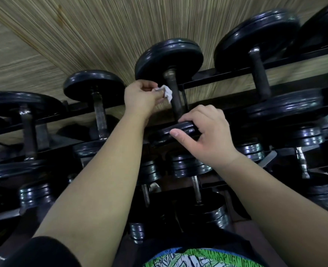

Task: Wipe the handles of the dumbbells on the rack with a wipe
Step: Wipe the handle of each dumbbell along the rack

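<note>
White wipe [168,93], crumpled, pinched in left hand [142,97], just beside middle dumbbell's handle [175,97] on top rack [207,83] rail; contact unclear. Right hand [207,135] grips its near plate [180,129]. Neighbouring handles show no sign either way; most apparently remain.

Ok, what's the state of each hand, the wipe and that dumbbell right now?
left hand: pinches the wipe.
wipe: crumpled, at the handle's left side.
right hand: grips the near plate's rim.
dumbbell: lying across the rack's top rails.
</note>
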Motion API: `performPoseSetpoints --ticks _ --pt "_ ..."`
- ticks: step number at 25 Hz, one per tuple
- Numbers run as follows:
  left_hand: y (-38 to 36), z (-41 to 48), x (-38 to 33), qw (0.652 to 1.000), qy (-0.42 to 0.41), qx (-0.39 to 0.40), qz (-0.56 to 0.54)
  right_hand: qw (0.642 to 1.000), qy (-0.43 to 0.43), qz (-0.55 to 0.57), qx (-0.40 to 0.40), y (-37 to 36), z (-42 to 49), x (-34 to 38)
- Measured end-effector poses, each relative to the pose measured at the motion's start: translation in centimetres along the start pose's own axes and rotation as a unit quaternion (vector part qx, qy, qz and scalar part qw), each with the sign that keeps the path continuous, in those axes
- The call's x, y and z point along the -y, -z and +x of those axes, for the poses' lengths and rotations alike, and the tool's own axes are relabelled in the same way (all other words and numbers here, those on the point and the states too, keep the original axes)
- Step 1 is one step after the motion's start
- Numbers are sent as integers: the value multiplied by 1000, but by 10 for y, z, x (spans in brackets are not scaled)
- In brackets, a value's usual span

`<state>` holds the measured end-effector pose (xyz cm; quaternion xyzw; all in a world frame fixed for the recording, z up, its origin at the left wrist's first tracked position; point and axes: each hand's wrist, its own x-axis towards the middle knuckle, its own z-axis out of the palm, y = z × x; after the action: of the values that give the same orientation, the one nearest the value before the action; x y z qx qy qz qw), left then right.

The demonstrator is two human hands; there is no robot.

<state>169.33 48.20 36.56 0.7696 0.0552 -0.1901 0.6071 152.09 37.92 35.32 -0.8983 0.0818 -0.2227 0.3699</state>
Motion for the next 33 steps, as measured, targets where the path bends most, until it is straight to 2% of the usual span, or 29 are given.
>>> performPoseSetpoints --ticks 3,7,11,14,16,18,21,23,29,31,33 --pt "1 -7 5 1000 18 -7 -17 1000 8 4 -4 -1 0 -2" --pt "7 -16 5 997 25 57 -36 1000 20 7 -12 -3 -2 -5" --pt "-8 -9 1 1000 -22 5 19 999 26 4 -25 -6 0 -6" --pt "-16 0 0 998 -24 -45 -36 999 33 -3 -38 -8 -1 -8" --pt "-15 5 2 998 -15 -45 -46 999 36 -4 -41 -9 0 -7" --pt "-8 2 4 1000 5 -16 -13 998 37 -5 -46 -9 1 -7" --pt "12 -15 13 995 29 81 43 998 42 -2 -55 -10 0 -8" --pt "20 -24 20 990 50 117 62 997 42 0 -62 -11 0 -8" --pt "-7 11 -3 1000 12 5 -15 997 36 -7 -63 -11 0 -8" --pt "-7 11 -2 1000 5 11 -13 998 36 -7 -60 -10 0 -8" --pt "4 -5 7 998 18 53 14 997 40 -2 -63 -10 0 -9"
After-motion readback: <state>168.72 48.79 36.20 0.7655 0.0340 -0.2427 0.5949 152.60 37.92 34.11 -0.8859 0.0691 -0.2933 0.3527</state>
